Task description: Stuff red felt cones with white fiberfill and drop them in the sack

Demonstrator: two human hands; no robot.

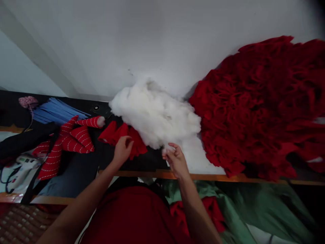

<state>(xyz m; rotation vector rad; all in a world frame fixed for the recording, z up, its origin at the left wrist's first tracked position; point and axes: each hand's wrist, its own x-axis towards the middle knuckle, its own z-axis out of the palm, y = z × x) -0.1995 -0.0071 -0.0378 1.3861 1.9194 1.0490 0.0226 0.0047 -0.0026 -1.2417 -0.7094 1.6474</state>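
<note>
A large heap of white fluffy stuffing [154,112] lies on the dark table against the wall. My right hand [176,157] is at its front edge, with a small white tuft [167,149] pinched between thumb and fingers. Several red fabric pieces [137,140] lie on the table left of the heap. Over them is my left hand [123,149], its fingers curled; whether it touches the fabric or holds anything is hard to tell.
A tall pile of red fabric pieces [256,112] fills the right. Striped red stuffed pieces [76,139], blue strips [58,110], a pink-and-white yarn ball [27,101] and a white device [25,166] are at left. Green cloth [261,200] hangs below the table edge [208,177].
</note>
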